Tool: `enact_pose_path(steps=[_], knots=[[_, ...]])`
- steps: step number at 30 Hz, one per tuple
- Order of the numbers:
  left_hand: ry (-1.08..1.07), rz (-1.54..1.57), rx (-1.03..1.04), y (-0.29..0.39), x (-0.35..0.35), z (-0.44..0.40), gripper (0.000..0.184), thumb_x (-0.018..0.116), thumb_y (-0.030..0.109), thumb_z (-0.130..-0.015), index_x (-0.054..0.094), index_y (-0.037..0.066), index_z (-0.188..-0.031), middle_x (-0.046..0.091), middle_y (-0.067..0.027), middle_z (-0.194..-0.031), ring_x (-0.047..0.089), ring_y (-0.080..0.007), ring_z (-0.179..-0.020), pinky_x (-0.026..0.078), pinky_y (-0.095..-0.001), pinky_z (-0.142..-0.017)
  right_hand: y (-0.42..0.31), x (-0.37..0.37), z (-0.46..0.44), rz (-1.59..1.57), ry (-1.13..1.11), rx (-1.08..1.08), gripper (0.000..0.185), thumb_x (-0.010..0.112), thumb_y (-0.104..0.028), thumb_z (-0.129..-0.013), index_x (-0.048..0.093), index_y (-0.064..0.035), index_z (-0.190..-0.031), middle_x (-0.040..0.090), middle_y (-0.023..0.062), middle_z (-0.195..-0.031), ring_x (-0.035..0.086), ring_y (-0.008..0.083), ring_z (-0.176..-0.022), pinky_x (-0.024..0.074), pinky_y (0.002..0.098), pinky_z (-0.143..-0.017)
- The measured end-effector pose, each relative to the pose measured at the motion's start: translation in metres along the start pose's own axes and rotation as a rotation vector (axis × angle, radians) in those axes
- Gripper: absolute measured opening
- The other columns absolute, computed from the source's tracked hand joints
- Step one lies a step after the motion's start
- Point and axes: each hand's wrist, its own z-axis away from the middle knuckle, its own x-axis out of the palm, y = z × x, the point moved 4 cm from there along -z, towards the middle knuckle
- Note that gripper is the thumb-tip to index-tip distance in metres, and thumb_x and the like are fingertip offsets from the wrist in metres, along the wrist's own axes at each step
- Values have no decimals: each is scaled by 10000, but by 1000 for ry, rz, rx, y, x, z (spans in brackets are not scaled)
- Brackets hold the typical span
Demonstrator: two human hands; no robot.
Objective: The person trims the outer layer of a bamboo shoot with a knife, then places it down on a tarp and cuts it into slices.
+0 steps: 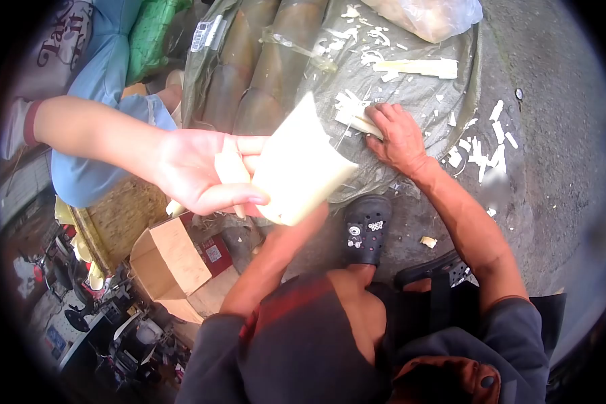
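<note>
My right hand [398, 138] is closed over a pale strip [360, 120] lying on the grey tarp [424, 101], with thin shavings around it. Only the wrist side of my left hand [310, 219] shows. Its fingers are hidden behind a large curved cream-white piece [306, 165]. Another person's hand [202, 168] reaches in from the left, touching that piece and holding a smaller pale piece [231, 168] in its fingers.
Long brown husked stalks [283, 60] lie at the tarp's left. Beyond my right hand are a pale slab [421, 67] and a plastic bag [427, 17]. An open cardboard box [172, 259] stands at left, below the person's blue trousers [81, 168]. Shavings [481, 158] litter the ground.
</note>
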Motion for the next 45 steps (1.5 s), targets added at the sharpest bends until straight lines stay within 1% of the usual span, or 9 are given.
enact_pose_path(steps=[3, 7, 9, 12, 18, 24, 32, 39, 45], knots=[[69, 135, 28, -19, 27, -16, 232, 554, 155, -913, 589, -23, -1059, 670, -311, -864, 640, -510, -868, 482, -587, -799, 2, -1, -2, -12, -21, -14, 495, 770, -102, -684, 605, -80, -1150, 586, 81, -1050, 563, 306, -978, 480, 426, -829], [-119, 64, -205, -1, 22, -36, 242, 553, 154, -912, 600, -29, -1064, 670, -314, -907, 636, -508, -907, 488, -565, -820, 4, 1, 1, -17, -3, -43, 527, 778, -104, -695, 601, -70, -1191, 598, 89, -1091, 565, 308, -997, 480, 422, -842], [156, -71, -122, -21, 46, -49, 243, 565, 162, -903, 610, -28, -1048, 675, -304, -907, 639, -497, -915, 490, -552, -828, 5, 1, 3, -21, 0, -71, 546, 778, -107, -703, 597, -60, -1216, 603, 98, -1118, 565, 313, -1018, 479, 418, -859], [163, -14, -22, -14, 40, -42, 239, 573, 168, -895, 609, -22, -1033, 679, -292, -893, 642, -485, -904, 491, -549, -819, 9, 2, 9, -42, 40, -26, 588, 782, -115, -706, 580, -48, -1254, 601, 117, -1155, 560, 324, -1055, 474, 422, -887], [-12, 73, -92, 9, -5, -6, 185, 567, 150, -911, 582, -4, -1012, 654, -297, -749, 634, -517, -740, 482, -605, -715, 3, -4, 18, 10, 159, 109, 661, 790, -118, -684, 538, -29, -1289, 579, 150, -1201, 547, 347, -1097, 463, 447, -924], [-134, 6, -99, 15, -6, 11, 199, 580, 152, -912, 580, -14, -1022, 667, -297, -790, 653, -495, -774, 493, -586, -730, 8, -6, 22, -29, 115, 46, 543, 777, -89, -678, 571, -35, -1177, 587, 144, -1157, 558, 343, -1058, 467, 444, -922], [-115, 50, -138, 19, 23, -24, 233, 582, 153, -909, 624, -31, -1045, 681, -283, -832, 659, -486, -824, 510, -557, -766, 16, -3, 21, -95, 65, -2, 497, 769, -74, -692, 587, -35, -1153, 592, 137, -1114, 564, 342, -1026, 484, 421, -898], [70, 199, -43, 21, 21, -18, 233, 565, 159, -915, 618, -17, -1058, 676, -295, -835, 658, -487, -819, 507, -562, -762, 20, -16, 27, -63, 128, 15, 550, 779, -102, -697, 578, -36, -1204, 583, 147, -1169, 556, 344, -1080, 469, 430, -929], [-98, 38, -80, 29, 4, 10, 258, 565, 171, -914, 594, -23, -1082, 662, -319, -804, 649, -505, -786, 488, -585, -760, 23, -16, 42, -22, 88, 48, 561, 777, -125, -685, 572, -49, -1201, 579, 128, -1191, 551, 330, -1105, 456, 427, -937]])
